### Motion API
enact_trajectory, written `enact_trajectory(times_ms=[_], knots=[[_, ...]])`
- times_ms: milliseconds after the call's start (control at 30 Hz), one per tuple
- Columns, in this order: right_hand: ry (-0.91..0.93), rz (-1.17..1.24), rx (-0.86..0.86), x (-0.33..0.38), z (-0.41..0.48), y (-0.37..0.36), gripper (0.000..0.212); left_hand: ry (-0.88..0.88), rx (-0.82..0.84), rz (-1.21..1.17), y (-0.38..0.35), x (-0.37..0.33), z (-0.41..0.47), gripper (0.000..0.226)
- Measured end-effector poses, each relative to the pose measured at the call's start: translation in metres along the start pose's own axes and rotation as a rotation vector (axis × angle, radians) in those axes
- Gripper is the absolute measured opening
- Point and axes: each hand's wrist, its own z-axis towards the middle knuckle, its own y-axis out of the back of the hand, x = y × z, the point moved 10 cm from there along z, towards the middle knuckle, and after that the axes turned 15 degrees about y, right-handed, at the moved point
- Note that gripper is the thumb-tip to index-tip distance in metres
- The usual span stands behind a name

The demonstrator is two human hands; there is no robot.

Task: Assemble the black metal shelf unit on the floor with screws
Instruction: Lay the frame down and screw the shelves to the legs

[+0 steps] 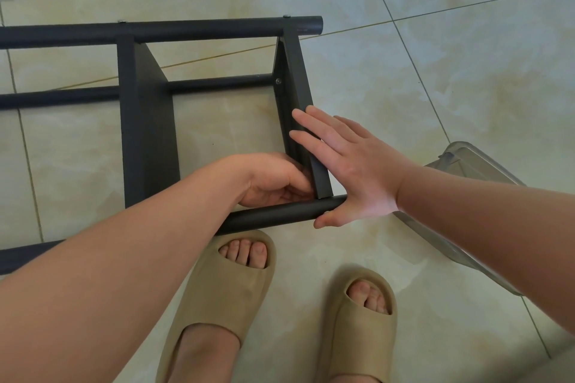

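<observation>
Two hands brace the stiff, probably light shelf frame (149,121): left hand (270,183) grips the crosspiece (295,71) mid-frame, right hand (351,171) presses it flat-fingered; the tubes (186,29) suit grasping.

I count three black tubes (186,29), two flat panels (149,134) and three screw heads (278,81) showing. My left hand (273,180) and right hand (351,171) make two hands. Also two tan slippers (217,289) and one clear plastic bin (466,162).

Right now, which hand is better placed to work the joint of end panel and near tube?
Probably left: the left hand curls its fingers at that joint, inside the end panel. The right hand lies flat on the outside, bracing it.
</observation>
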Motion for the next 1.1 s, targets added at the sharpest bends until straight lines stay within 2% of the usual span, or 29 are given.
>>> enact_trajectory(times_ms=[300,600,933,1100], knots=[[0.005,0.007,-0.009,0.0005,0.0004,0.0001,0.129,-0.092,0.036,-0.01,-0.004,-0.0023,-0.0002,0.019],[0.009,-0.007,-0.01,0.0006,0.0011,0.0003,0.129,-0.13,0.0,0.025,-0.0027,-0.0036,-0.0028,0.023],[0.012,-0.001,-0.019,0.0006,0.0008,-0.0003,0.129,-0.003,-0.064,-0.011,0.0026,0.0031,-0.0002,0.011],[0.009,0.004,-0.009,0.0002,0.0009,-0.001,0.129,0.035,-0.085,0.014,0.0031,-0.0022,-0.0037,0.014]])
